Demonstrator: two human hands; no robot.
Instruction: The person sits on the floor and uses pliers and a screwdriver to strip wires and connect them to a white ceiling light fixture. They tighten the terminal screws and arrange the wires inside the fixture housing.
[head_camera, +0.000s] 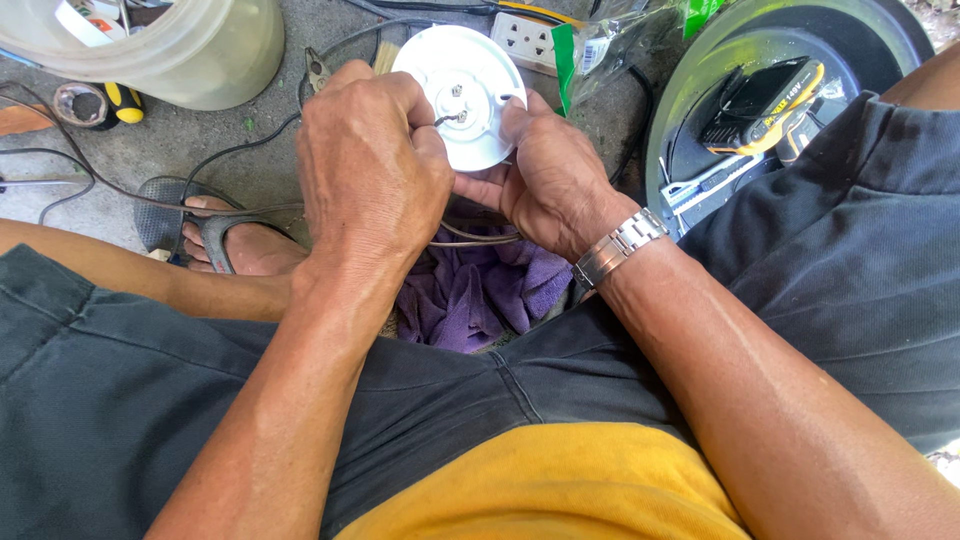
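Note:
A round white plastic fitting (470, 75) with screw terminals at its centre is held up in front of me. My right hand (550, 180) grips its lower right edge, a metal watch on that wrist. My left hand (365, 165) pinches a thin wire (447, 119) whose bare end touches the terminals in the middle of the fitting. A grey cable (470, 232) runs out below both hands, over a purple cloth (480, 290) lying between my knees.
A translucent plastic bucket (180, 50) stands at the top left, beside a tape roll (80, 103) and pliers (318, 72). A white socket block (525, 40) lies behind the fitting. At right, a green basin (690, 90) holds a black-and-yellow tool. My sandalled foot (235, 240) rests on the concrete.

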